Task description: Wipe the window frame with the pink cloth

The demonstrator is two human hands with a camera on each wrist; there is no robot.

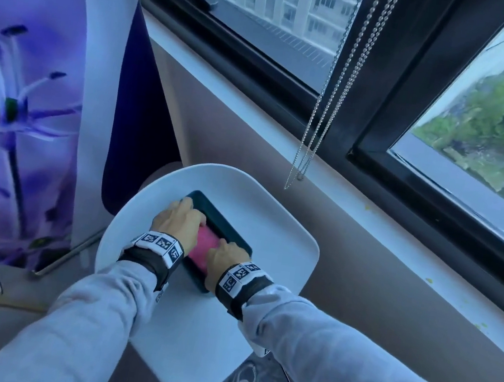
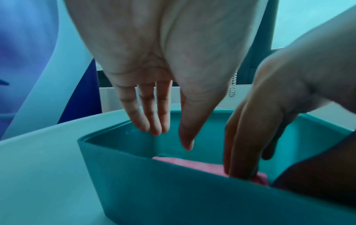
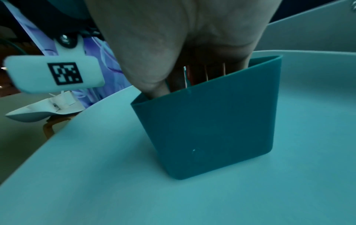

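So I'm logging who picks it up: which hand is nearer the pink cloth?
Right. The right hand has its fingertips down on the pink cloth inside the teal bin; the left hand hovers open above it, not touching.

Both hands in teal bin [image 1: 231,232] on white table [image 1: 278,227], centre-low. Left hand [image 1: 179,222] at 10 o'clock of pink cloth [image 1: 203,247], right hand [image 1: 224,263] at 4 (grip unclear). Window frame [image 1: 399,92] at 1 o'clock.
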